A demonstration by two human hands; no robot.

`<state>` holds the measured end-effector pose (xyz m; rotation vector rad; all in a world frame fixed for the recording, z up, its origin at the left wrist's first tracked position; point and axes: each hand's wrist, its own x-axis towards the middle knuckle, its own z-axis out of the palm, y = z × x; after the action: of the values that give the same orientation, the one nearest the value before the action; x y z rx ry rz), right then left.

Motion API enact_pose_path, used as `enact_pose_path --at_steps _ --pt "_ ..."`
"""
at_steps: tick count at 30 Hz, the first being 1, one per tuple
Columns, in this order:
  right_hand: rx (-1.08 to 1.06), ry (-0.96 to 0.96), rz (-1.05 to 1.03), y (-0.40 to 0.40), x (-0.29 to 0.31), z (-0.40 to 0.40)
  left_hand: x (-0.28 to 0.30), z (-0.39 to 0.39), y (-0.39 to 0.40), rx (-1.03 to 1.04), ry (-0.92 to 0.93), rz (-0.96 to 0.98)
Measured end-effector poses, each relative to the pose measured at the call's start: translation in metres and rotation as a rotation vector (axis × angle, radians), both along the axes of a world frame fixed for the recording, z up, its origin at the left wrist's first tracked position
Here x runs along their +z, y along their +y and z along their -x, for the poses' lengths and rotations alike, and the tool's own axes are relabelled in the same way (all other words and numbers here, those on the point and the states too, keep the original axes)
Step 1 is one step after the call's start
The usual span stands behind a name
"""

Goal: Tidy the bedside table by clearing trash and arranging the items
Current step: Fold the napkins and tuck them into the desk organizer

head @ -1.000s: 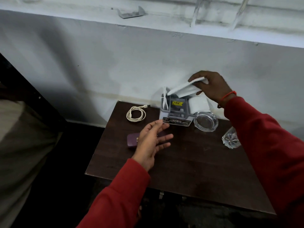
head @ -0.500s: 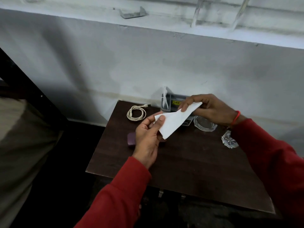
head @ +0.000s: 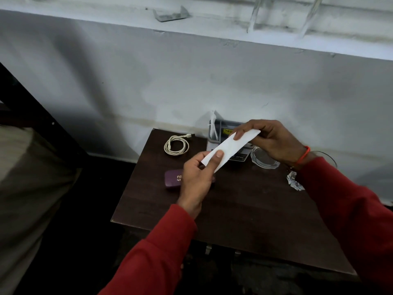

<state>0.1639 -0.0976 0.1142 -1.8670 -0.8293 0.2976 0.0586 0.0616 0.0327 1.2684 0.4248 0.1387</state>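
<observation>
Hands: left (head: pixel 196 179) & right (head: pixel 269 141) each pinch one end of paper (head: pixel 230 149), prob. to fold it flat.
Paper: held above worktop (head: pixel 244 209), in front of organizer (head: pixel 225 129).

Both hands (head: pixel 231 158) hold what looks like white paper (head: pixel 230 149) above table (head: pixel 244 205).

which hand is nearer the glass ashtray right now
Right. The right hand hovers just above and left of the glass ashtray, its wrist over the rim. The left hand is further left, over the purple case.
</observation>
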Motion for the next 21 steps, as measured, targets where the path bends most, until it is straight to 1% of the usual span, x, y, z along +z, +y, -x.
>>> enact_pose_path --at_steps 2,5,6,7,8,10,12,14,18,21 --pt "-0.021 0.08 -0.022 -0.003 0.0 -0.001 -0.001 0.0 -0.001 0.003 -0.008 0.02" --pt "-0.007 0.421 -0.134 -0.009 -0.001 -0.001 -0.002 -0.001 0.001 0.047 -0.008 0.063" --pt "-0.009 0.501 -0.154 -0.009 0.0 -0.001 -0.003 -0.001 0.002 0.049 -0.011 0.069" --pt "-0.017 0.539 -0.155 -0.008 0.0 0.0 -0.003 -0.001 0.002 0.042 -0.014 0.073" --pt "-0.036 0.536 -0.131 -0.007 -0.001 -0.001 -0.004 -0.002 0.003 0.029 -0.016 0.079" --pt "-0.094 0.439 -0.037 -0.005 0.0 -0.003 -0.004 -0.002 0.002 0.01 -0.016 0.088" --pt "-0.144 0.36 0.011 -0.005 0.0 -0.008 -0.005 -0.002 0.001 0.017 -0.009 0.098" --pt "-0.23 0.325 -0.021 -0.007 0.002 -0.016 -0.005 -0.002 0.003 0.046 0.004 0.121" --pt "-0.487 0.274 -0.201 -0.012 0.0 -0.044 -0.004 -0.003 0.004 0.054 0.059 0.159" --pt "-0.623 0.224 -0.188 -0.014 -0.011 -0.065 -0.004 -0.003 0.003 0.029 0.09 0.163"
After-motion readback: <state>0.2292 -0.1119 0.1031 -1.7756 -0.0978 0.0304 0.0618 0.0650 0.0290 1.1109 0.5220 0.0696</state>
